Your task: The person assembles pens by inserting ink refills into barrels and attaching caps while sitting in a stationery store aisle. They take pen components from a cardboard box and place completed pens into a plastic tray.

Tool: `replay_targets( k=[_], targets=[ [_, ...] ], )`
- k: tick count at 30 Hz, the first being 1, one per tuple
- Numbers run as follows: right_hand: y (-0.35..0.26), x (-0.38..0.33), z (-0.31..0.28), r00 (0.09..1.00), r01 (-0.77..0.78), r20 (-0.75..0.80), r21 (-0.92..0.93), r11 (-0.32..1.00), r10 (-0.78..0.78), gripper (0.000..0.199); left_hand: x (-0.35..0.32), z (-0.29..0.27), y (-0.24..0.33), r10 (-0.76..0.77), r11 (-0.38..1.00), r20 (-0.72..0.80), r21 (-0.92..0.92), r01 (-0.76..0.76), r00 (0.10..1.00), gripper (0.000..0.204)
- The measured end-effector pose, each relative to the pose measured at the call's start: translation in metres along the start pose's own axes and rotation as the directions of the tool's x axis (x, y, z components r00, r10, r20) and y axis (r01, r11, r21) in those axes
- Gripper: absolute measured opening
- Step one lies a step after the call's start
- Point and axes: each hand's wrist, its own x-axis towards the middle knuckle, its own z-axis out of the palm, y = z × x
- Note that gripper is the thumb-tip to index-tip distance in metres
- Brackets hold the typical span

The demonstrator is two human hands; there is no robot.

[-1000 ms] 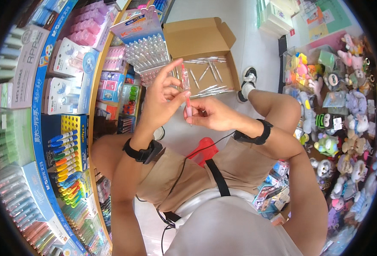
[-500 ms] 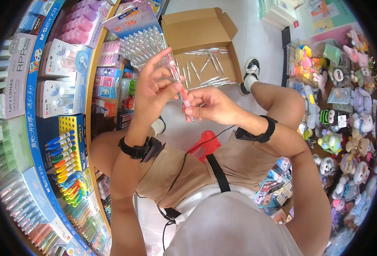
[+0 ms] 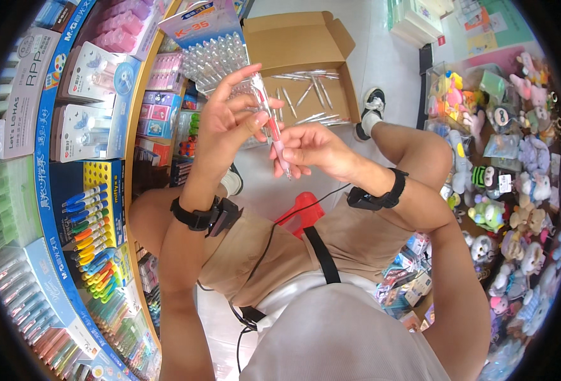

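In front of me a clear ballpoint-style pen (image 3: 274, 127) with a red inside and pinkish grip slants, its tip pointing down toward me. My left hand (image 3: 233, 124) pinches its upper part between thumb and fingers, the index finger stretched up by the top end. Around the pinkish grip near the tip, my right hand (image 3: 318, 151) has its thumb and fingers closed. Just beyond my hands, an open cardboard box (image 3: 347, 86) holds several loose slim pens (image 3: 306, 94). Beside it, a display box (image 3: 201, 22) carries rows of clear pens (image 3: 214, 60).
Shelves with a blue edge strip (image 3: 46, 146) line my left, carrying boxed stationery and colourful pens (image 3: 93, 235). Plush toys and keyrings (image 3: 528, 184) crowd the right side. A red plastic object (image 3: 303, 213) lies between my legs, and a black cable (image 3: 268, 244) crosses my lap.
The pen stays in both hands and has shifted slightly. My right fingers have moved a little and look more spread around its lower end. The view has shifted slightly.
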Motion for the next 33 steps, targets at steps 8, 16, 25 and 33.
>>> replay_targets(
  k=[8, 16, 25, 33],
  targets=[
    [0.005, 0.001, 0.005, 0.999, 0.003, -0.051, 0.026, 1.0, -0.002, 0.01, -0.001, 0.001, -0.003, 0.012, 1.0, 0.031, 0.009, -0.012, 0.999, 0.063],
    [0.007, 0.001, 0.002, 1.0, -0.008, -0.006, 0.028, 1.0, 0.008, 0.015, 0.0, 0.002, -0.004, 0.014, 0.998, -0.018, 0.059, -0.013, 1.0, 0.063],
    [0.01, 0.003, 0.002, 0.999, 0.0, 0.034, 0.001, 1.0, 0.0, 0.024, -0.001, 0.001, -0.006, 0.05, 0.99, -0.091, 0.138, -0.037, 0.995, 0.055],
    [0.006, 0.013, -0.007, 0.992, 0.01, -0.119, -0.172, 0.985, -0.031, 0.022, 0.002, 0.008, -0.005, 0.092, 0.99, -0.21, 0.127, -0.067, 0.973, 0.056]
  ],
)
